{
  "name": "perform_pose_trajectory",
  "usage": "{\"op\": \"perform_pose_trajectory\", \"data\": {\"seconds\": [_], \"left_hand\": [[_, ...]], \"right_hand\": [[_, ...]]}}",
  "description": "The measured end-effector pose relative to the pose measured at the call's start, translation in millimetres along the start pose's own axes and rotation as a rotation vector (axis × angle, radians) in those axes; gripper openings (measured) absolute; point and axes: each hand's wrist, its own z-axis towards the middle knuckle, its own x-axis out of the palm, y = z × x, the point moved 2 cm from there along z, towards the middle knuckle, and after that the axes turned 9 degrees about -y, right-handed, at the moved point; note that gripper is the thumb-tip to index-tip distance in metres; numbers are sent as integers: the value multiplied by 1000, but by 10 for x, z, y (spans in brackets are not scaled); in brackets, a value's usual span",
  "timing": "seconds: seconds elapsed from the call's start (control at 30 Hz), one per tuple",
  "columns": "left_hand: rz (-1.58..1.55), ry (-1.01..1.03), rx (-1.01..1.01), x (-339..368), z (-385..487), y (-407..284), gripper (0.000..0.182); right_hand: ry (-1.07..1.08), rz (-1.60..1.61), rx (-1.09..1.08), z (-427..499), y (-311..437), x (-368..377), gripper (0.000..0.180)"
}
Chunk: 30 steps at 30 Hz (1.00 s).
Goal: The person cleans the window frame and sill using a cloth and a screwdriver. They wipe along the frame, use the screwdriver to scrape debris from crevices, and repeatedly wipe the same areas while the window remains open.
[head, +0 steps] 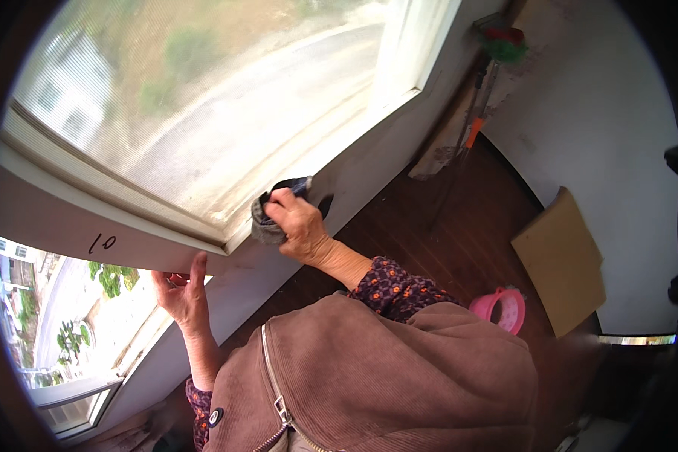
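My right hand (300,226) grips a bunched dark and grey cloth (268,227) at the lower edge of the window frame (294,183), by its corner. The cloth's dark end sticks out above my knuckles. My left hand (185,294) is at the bottom end of the white wall pillar (141,246) between two windows, thumb on its face and fingers curled round its edge. Something small and red (178,279) shows among those fingers, too hidden to name. A screened window (231,118) fills the view above both hands.
A pink plastic bucket (520,311) and a sheet of cardboard (565,265) are on the dark wooden floor to the right. Long-handled cleaning tools with a green and red head (505,46) lean in the far corner. Another window (62,316) lies at lower left.
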Motion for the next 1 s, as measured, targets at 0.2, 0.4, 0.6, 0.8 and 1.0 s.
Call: {"op": "perform_pose_trajectory", "data": {"seconds": [0.2,0.4,0.6,0.8,1.0], "left_hand": [[242,-28,351,67,78,-142,48],[226,-149,253,-551,218,89,56],[277,-264,183,-1688,384,318,58],[479,-414,171,-2793,466,328,60],[517,-443,107,-3169,492,371,55]], "right_hand": [[149,175,-44,-190,367,210,45],[284,522,-52,-428,586,122,38],[244,535,110,-624,380,-323,37],[-19,447,382,-643,8,-750,33],[10,281,54,-386,515,-444,40]]}}
